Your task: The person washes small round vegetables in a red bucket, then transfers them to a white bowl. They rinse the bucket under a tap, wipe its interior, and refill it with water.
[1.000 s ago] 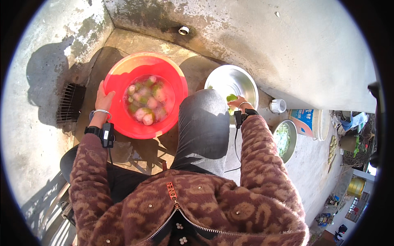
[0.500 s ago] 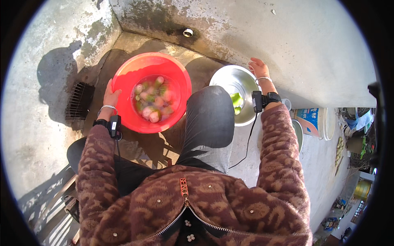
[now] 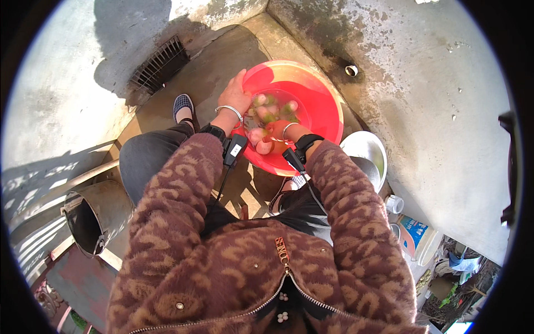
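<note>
Now the left hand (image 3: 236, 97) grips the red tub (image 3: 325, 108) at ten o'clock, while the right hand (image 3: 280, 132), its hold too hidden to tell, seems to feel among wet, round vegetables (image 3: 262, 113) toward the tub's nine o'clock, where lifting one likely needs careful squeezing.

I can't make out the fingertips of the right hand (image 3: 276, 132) among the pale vegetables (image 3: 261, 111). The right sleeve (image 3: 353, 211) hides part of the metal bowl (image 3: 362, 142); lower-right clutter (image 3: 457, 278) is cut off, too small to identify.
</note>
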A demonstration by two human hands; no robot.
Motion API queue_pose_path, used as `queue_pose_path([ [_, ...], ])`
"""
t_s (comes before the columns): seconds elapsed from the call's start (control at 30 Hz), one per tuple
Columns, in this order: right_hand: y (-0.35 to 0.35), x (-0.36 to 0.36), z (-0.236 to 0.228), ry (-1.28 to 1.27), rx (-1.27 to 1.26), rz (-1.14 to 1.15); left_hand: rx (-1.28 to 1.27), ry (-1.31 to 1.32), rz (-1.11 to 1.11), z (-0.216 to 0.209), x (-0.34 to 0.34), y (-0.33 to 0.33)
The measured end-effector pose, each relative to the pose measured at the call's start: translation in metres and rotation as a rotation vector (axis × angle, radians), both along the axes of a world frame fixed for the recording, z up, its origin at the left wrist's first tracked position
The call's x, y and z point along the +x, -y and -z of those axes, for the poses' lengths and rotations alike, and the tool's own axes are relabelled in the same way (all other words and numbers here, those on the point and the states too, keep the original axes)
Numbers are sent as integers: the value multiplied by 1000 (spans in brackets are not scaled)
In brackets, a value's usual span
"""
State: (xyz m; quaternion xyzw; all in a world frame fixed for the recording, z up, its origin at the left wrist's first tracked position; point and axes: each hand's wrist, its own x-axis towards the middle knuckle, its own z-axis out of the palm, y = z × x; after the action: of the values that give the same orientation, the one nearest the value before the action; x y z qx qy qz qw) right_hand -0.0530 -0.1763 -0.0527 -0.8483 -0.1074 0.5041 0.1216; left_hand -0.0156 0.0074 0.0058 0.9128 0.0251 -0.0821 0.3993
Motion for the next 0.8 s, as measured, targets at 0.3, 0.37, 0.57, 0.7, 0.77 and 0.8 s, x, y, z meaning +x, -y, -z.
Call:
queue_pose_path([
  [0.3, -17, -14, 64, -181, 105, 404, -16, 11, 4, -2, -1, 3],
  [0.37, -21, -9, 57, -287, 230, 246, -14, 37, 2, -2, -2, 3],
  [0.57, -12, 9, 33, -142, 58, 19, -6, 26, 3, -1, -4, 3],
  [0.7, -7, 1, 25, 70, -5, -26, -2, 45, 3, -2, -4, 3],
  [0.77, -9, -6, 24, 205, 21, -118, 4, 48, 7, -3, -5, 3],
  [0.8, -11, -9, 25, 174, -39, -189, 1, 49, 8, -3, -5, 3],
])
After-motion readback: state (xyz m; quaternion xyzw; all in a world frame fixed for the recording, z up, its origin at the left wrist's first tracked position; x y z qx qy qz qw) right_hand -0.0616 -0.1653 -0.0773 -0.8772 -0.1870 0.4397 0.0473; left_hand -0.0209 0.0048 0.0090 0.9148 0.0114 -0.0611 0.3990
